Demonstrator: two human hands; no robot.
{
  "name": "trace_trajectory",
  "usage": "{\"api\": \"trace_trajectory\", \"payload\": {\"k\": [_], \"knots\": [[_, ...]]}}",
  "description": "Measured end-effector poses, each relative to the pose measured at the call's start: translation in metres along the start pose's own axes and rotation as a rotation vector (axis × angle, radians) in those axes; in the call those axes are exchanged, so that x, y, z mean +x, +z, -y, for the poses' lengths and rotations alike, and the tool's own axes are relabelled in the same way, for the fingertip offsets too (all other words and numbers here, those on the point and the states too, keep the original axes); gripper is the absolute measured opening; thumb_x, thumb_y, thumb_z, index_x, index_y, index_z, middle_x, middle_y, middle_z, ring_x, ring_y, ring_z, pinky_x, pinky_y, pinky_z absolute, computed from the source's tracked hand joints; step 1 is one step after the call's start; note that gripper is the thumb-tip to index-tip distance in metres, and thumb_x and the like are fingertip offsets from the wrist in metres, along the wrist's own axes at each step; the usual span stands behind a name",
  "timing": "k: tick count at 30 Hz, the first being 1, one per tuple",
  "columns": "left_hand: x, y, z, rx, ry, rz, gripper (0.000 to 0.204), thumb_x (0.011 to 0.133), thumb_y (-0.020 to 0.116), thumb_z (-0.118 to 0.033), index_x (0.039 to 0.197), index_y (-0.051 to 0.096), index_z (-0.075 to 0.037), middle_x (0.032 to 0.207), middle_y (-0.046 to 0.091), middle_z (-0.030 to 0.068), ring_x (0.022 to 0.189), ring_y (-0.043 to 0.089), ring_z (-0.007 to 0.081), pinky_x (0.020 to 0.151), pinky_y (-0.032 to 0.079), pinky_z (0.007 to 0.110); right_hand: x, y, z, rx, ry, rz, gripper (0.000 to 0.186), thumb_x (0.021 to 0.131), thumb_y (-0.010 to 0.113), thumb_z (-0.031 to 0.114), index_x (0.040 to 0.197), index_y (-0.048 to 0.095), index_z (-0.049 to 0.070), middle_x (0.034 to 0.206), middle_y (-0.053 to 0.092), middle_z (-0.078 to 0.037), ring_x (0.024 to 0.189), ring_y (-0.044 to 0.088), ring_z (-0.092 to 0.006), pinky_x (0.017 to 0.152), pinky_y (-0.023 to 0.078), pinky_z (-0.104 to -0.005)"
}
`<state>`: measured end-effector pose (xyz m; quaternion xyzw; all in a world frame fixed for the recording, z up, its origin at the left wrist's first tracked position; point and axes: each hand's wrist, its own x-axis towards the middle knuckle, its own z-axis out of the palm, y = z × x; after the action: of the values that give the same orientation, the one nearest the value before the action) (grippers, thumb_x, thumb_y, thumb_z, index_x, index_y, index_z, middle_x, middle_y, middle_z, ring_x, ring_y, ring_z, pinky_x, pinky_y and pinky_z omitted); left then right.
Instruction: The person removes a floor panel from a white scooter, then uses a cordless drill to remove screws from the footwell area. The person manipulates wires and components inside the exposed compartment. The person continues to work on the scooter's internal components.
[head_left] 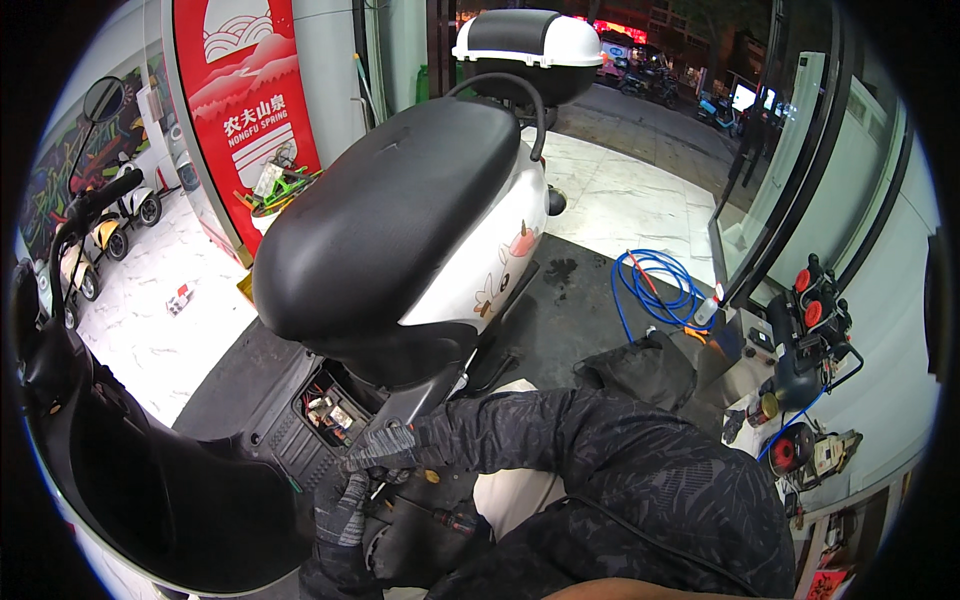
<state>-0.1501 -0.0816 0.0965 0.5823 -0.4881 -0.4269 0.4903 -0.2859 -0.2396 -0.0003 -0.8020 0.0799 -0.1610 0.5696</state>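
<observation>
A white scooter with a long black seat [390,200] stands in front of me. In its black footboard [285,455] there is an uncovered compartment [335,415] with wires and connectors inside. Both my hands wear grey-and-black knit gloves and meet at the footboard's near edge, just below this compartment. My right hand [385,447] reaches in from the right, its fingers curled. Beside it, my left hand [343,507] comes up from below, also closed. A thin pale piece [377,490] shows between them; what each hand grips is hidden.
A dark tool with a red part [457,521] lies on the floor near my hands. To the right are a coiled blue hose [660,285], a black cloth bag [640,372] and an air compressor [800,340]. The scooter's white-and-black top box [528,42] is at the back.
</observation>
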Motion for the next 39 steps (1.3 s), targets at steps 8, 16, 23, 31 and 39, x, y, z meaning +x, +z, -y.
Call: {"api": "trace_trajectory", "payload": {"k": [8,16,23,31,39], "knots": [[0.004,-0.007,0.014,0.041,-0.032,-0.06,0.04,0.103,0.056,-0.041,0.085,0.065,-0.006,0.069,0.059,0.0002,0.059,0.051,0.009,0.054,0.041,0.029,-0.003,-0.017,0.047,-0.302,-0.145,-0.027,0.027,0.088,0.063,0.029,0.107,0.067,0.011,0.072,0.064,-0.011,0.06,0.062,-0.0296,0.052,0.05,-0.0405],[0.018,-0.004,0.064,-0.09,-0.043,-0.067,0.051,0.099,0.053,-0.057,0.11,0.066,-0.009,0.076,0.064,0.0013,0.062,0.058,0.0132,0.052,0.047,0.029,-0.002,0.007,0.042,-1.683,-0.793,-0.648,0.027,0.092,0.059,0.033,0.09,0.069,0.008,0.071,0.064,-0.014,0.062,0.063,-0.0332,0.056,0.05,-0.0446],[0.021,0.002,0.073,-0.546,-0.227,-0.031,0.051,0.097,0.057,-0.057,0.122,0.063,-0.012,0.091,0.067,0.005,0.054,0.058,0.0167,0.045,0.048,0.032,0.006,0.019,0.033,-2.001,-0.81,-0.974,0.031,0.091,0.06,0.035,0.086,0.067,0.005,0.075,0.065,-0.018,0.07,0.064,-0.0386,0.063,0.05,-0.0482],[0.022,0.008,0.058,-0.398,-0.144,-0.098,0.041,0.104,0.054,-0.04,0.114,0.068,-0.003,0.096,0.067,0.0015,0.085,0.06,0.0113,0.076,0.05,0.028,0.004,0.016,0.036,-1.803,-0.775,-0.761,0.027,0.09,0.061,0.03,0.09,0.068,0.005,0.079,0.068,-0.02,0.075,0.066,-0.0384,0.067,0.052,-0.0465],[0.015,0.005,0.055,-0.316,-0.281,-0.149,0.042,0.103,0.056,-0.039,0.112,0.069,0.0,0.091,0.068,0.0038,0.077,0.058,0.0103,0.07,0.048,0.026,0.004,0.008,0.065,-0.533,-0.012,-0.132,0.023,0.089,0.062,0.027,0.09,0.07,0.005,0.079,0.069,-0.021,0.074,0.068,-0.0374,0.067,0.054,-0.0462]]}}
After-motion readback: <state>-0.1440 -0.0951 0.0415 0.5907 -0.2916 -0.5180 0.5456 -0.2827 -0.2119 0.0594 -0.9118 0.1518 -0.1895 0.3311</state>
